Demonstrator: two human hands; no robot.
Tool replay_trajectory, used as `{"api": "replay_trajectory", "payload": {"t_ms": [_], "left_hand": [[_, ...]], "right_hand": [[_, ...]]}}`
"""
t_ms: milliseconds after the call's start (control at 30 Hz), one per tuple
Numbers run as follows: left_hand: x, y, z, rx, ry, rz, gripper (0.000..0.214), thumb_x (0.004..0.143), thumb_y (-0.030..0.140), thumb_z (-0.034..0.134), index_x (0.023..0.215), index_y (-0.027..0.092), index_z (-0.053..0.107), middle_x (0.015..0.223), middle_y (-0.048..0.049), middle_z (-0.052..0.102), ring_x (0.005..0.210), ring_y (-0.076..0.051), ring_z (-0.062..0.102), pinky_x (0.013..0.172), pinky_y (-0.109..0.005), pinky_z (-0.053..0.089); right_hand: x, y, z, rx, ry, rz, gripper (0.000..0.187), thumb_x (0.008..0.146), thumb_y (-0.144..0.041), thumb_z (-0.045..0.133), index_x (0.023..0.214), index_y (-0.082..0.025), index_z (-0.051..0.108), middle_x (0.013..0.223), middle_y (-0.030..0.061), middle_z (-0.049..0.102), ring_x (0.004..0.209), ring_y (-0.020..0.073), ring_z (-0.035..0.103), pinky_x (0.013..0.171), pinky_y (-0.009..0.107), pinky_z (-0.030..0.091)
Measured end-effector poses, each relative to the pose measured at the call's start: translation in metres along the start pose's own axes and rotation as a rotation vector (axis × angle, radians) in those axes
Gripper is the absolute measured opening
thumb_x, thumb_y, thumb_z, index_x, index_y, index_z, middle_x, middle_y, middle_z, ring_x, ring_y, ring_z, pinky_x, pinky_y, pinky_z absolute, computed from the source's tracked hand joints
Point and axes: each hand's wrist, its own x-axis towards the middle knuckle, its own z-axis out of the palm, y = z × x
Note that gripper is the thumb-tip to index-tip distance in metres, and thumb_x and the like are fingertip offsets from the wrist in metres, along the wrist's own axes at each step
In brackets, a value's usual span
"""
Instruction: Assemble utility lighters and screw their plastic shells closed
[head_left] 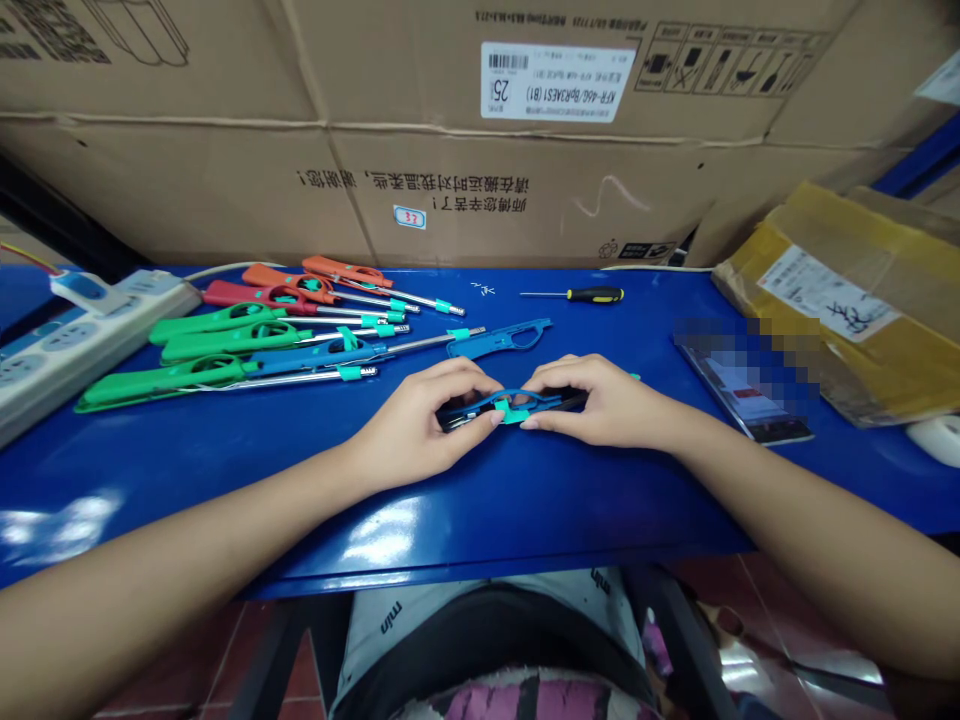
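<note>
1. Workpiece [536,404], blue and black with a green tab [514,412] at its middle, lay between our two hands, at the near-middle of the blue table [525,520].
2. We clamped its left end in the left hand [427,415], fingers curled over the far side, thumb along the near side beside the tab.
3. We gripped its right end in the right hand [600,405] likewise, thumb tip close to the tab; the hands were near each other. Our fingers hid much of the part.
4. Just beyond the hands we had a loose blue shell [502,342], lying flat.
5. To the left we had a row of lighters [180,380] in green, blue, red and orange, their metal tubes pointing right; some overlapped.
6. At the far left we had a white power strip [90,320].
7. Beyond the right hand we had a black-and-yellow screwdriver [592,295], its shaft pointing left; small pale bits [484,290] lay to its left.
8. To the right we had a phone [750,395], partly blurred, beside a taped parcel [862,300].
9. Behind everything we had printed cardboard [420,150], its lettering upside down.
</note>
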Motion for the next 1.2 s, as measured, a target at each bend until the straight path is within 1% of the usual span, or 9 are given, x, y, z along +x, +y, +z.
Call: {"api": "replay_trajectory", "payload": {"t_ms": [133,267,467,667,900,1033,1200], "left_hand": [[0.0003,-0.0006,0.0006,-0.05,0.006,-0.023,0.017,0.093,0.029,0.069,0.106,0.018,0.073,0.102,-0.006,0.07,0.09,-0.017,0.066,0.084,-0.029,0.053],[0.0004,0.0024,-0.0001,-0.048,-0.011,-0.027,0.016,0.093,0.027,0.068,0.105,0.018,0.073,0.102,-0.0065,0.071,0.092,-0.017,0.067,0.086,-0.03,0.053],[0.0001,0.0047,-0.0006,-0.037,-0.017,-0.049,0.016,0.093,0.027,0.067,0.105,0.018,0.073,0.101,-0.0063,0.071,0.089,-0.017,0.066,0.084,-0.03,0.053],[0.0012,0.0049,-0.0015,-0.121,-0.056,-0.074,0.018,0.094,0.026,0.066,0.109,0.019,0.074,0.109,-0.0069,0.071,0.099,-0.019,0.067,0.092,-0.031,0.052],[0.0036,0.0043,-0.0037,-0.138,-0.098,-0.115,0.017,0.094,0.028,0.066,0.106,0.017,0.071,0.105,-0.0058,0.071,0.095,-0.018,0.066,0.089,-0.031,0.052],[0.0038,0.003,-0.004,-0.138,-0.102,-0.142,0.019,0.094,0.032,0.066,0.105,0.018,0.071,0.102,-0.0046,0.071,0.091,-0.017,0.066,0.085,-0.03,0.052],[0.0048,0.003,-0.0039,-0.159,-0.109,-0.149,0.021,0.093,0.032,0.068,0.107,0.019,0.073,0.108,-0.0061,0.073,0.098,-0.019,0.067,0.092,-0.033,0.053]], "right_hand": [[0.0,-0.0005,0.0003,-0.026,0.018,-0.018,0.013,0.087,-0.028,0.076,0.096,-0.018,0.076,0.09,0.0029,0.078,0.081,0.0168,0.069,0.079,0.03,0.049],[-0.0004,-0.0015,0.0009,-0.073,0.035,-0.02,0.012,0.087,-0.028,0.077,0.095,-0.019,0.076,0.092,0.0029,0.079,0.084,0.0176,0.071,0.084,0.032,0.048],[-0.0003,0.0009,0.0012,-0.12,0.053,-0.02,0.014,0.086,-0.032,0.077,0.095,-0.021,0.076,0.094,0.0029,0.08,0.087,0.019,0.071,0.09,0.036,0.045],[-0.0006,0.0017,0.0007,-0.153,0.051,-0.028,0.017,0.086,-0.033,0.079,0.097,-0.022,0.076,0.094,0.0025,0.079,0.088,0.0191,0.069,0.092,0.037,0.041],[-0.0013,0.0004,0.0022,-0.211,0.034,-0.078,0.013,0.09,-0.03,0.075,0.099,-0.02,0.075,0.096,0.0043,0.079,0.09,0.0201,0.068,0.093,0.039,0.039],[-0.0021,-0.002,0.0025,-0.242,0.034,-0.102,0.014,0.094,-0.028,0.07,0.104,-0.02,0.074,0.097,0.0054,0.078,0.092,0.0207,0.066,0.093,0.039,0.039],[-0.0026,-0.0024,0.0026,-0.258,-0.009,-0.09,0.017,0.096,-0.029,0.067,0.11,-0.021,0.074,0.1,0.0065,0.077,0.094,0.0215,0.065,0.093,0.04,0.038]]}}
